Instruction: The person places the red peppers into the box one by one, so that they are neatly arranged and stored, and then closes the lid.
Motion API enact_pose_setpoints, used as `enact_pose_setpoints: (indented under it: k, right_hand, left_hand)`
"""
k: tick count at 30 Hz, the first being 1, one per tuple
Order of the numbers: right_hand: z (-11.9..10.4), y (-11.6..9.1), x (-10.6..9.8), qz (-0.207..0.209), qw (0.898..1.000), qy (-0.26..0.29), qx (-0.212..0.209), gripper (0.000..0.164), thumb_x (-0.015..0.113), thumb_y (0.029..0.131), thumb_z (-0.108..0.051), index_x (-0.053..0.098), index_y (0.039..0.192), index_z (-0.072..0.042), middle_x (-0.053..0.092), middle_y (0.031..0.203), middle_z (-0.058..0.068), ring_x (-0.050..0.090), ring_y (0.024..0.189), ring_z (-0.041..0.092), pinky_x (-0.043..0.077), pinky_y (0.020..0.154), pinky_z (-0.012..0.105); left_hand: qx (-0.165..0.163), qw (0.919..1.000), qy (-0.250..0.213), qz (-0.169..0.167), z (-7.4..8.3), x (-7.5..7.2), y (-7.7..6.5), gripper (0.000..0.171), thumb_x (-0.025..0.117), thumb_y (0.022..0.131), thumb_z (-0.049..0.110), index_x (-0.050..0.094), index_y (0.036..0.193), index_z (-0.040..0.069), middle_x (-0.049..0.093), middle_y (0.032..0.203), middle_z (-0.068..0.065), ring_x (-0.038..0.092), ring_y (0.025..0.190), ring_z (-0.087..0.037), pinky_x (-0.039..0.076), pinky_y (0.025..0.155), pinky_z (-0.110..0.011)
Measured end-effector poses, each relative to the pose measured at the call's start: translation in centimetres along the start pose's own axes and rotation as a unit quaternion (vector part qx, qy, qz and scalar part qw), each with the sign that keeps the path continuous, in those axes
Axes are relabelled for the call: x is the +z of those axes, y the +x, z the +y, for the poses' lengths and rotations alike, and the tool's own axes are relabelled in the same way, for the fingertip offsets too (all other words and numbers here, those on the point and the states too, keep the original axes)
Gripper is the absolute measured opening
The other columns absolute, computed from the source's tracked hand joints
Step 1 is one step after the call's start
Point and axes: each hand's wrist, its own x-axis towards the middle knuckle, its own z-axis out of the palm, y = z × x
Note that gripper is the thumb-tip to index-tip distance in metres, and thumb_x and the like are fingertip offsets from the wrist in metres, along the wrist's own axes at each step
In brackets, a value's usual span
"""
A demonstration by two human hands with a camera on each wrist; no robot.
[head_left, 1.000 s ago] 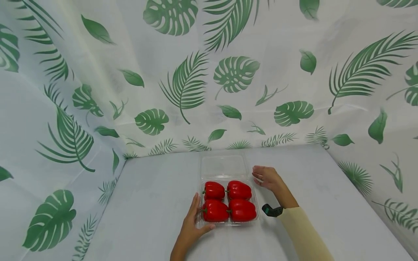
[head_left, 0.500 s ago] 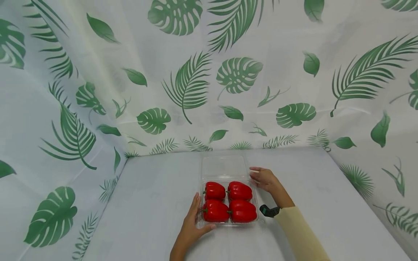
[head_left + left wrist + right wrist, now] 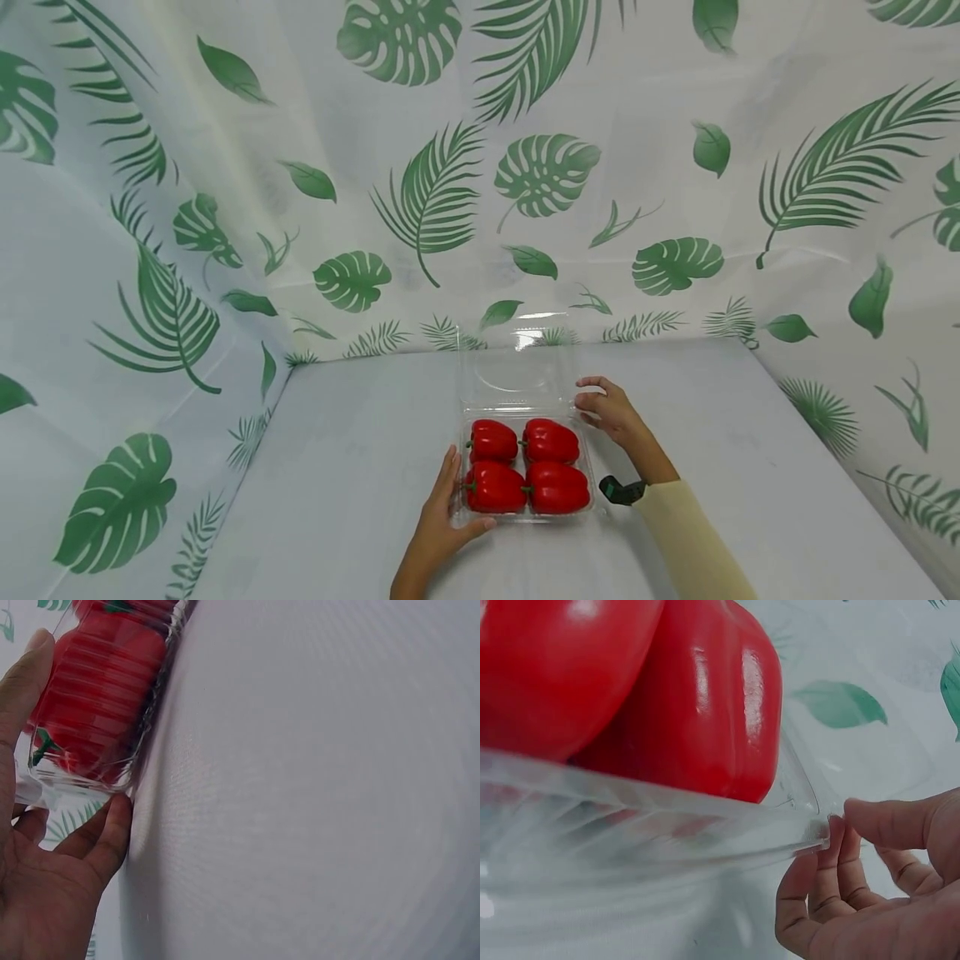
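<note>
Several red bell peppers (image 3: 558,488) with green stems sit in a clear plastic clamshell container (image 3: 528,518). My left hand (image 3: 438,523) holds its near left corner, fingers along the left side and thumb at the front. In the left wrist view, the left fingers (image 3: 112,832) touch the container's end below a pepper (image 3: 105,682). The hinged lid (image 3: 517,375) stands tilted up behind the peppers. My right hand (image 3: 611,410) pinches the lid's right edge near the hinge. In the right wrist view, the right thumb (image 3: 889,823) and fingers meet at the clear plastic corner.
The container stands on a white-covered table (image 3: 337,467). A white curtain (image 3: 465,208) with green leaf prints hangs behind and at both sides. A small black device (image 3: 621,490) is fixed at the right wrist, below the cream sleeve (image 3: 693,542).
The lid has risen from lying flat to a tilted stance. My right hand has moved slightly left to its edge, its fingers closing on it. The left hand and peppers stay put.
</note>
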Motion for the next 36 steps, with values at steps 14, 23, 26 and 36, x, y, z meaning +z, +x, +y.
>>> enact_pose_setpoints:
  k: [14, 23, 26, 36]
  right_hand:
    - [0.5, -0.8, -0.4, 0.029, 0.992, -0.073, -0.098, 0.021, 0.064, 0.092, -0.01, 0.054, 0.108, -0.001, 0.062, 0.102, 0.013, 0.062, 0.102, 0.038, 0.056, 0.095, 0.049]
    - [1.3, -2.0, -1.3, -0.004, 0.976, -0.117, -0.184, 0.017, 0.069, 0.088, -0.008, 0.058, 0.094, 0.003, 0.069, 0.1, 0.02, 0.067, 0.087, 0.013, 0.06, 0.082, 0.028]
    - [1.8, -2.4, -1.6, -0.009, 0.972, -0.132, -0.196, 0.012, 0.067, 0.089, -0.005, 0.059, 0.093, 0.003, 0.069, 0.1, 0.019, 0.064, 0.085, 0.009, 0.057, 0.077, 0.021]
    - [3.5, -3.0, -2.3, -0.01, 0.978, -0.115, -0.174, 0.022, 0.057, 0.098, -0.015, 0.064, 0.104, 0.005, 0.067, 0.109, 0.023, 0.064, 0.093, 0.012, 0.061, 0.084, 0.037]
  left_hand:
    - [-0.003, 1.0, -0.005, 0.0, 0.2, 0.0, -0.1, 0.105, 0.08, 0.075, 0.05, 0.021, 0.157, 0.02, 0.011, 0.165, 0.003, 0.023, 0.149, -0.033, 0.042, 0.107, -0.05]
    - [0.006, 0.9999, -0.014, -0.001, -0.1, 0.0, -0.2, 0.108, 0.08, 0.076, 0.047, 0.016, 0.158, 0.02, 0.011, 0.165, 0.0, 0.028, 0.147, -0.035, 0.045, 0.106, -0.05]
    - [0.001, 0.9998, -0.021, -0.002, -0.2, 0.1, -0.2, 0.111, 0.081, 0.076, 0.045, 0.01, 0.159, 0.02, 0.012, 0.165, -0.004, 0.04, 0.141, -0.037, 0.047, 0.104, -0.049]
    - [0.007, 0.9981, -0.058, -0.018, -0.3, -0.2, -0.4, 0.119, 0.08, 0.077, 0.046, -0.006, 0.158, 0.028, 0.011, 0.165, -0.011, 0.044, 0.136, -0.043, 0.049, 0.103, -0.046]
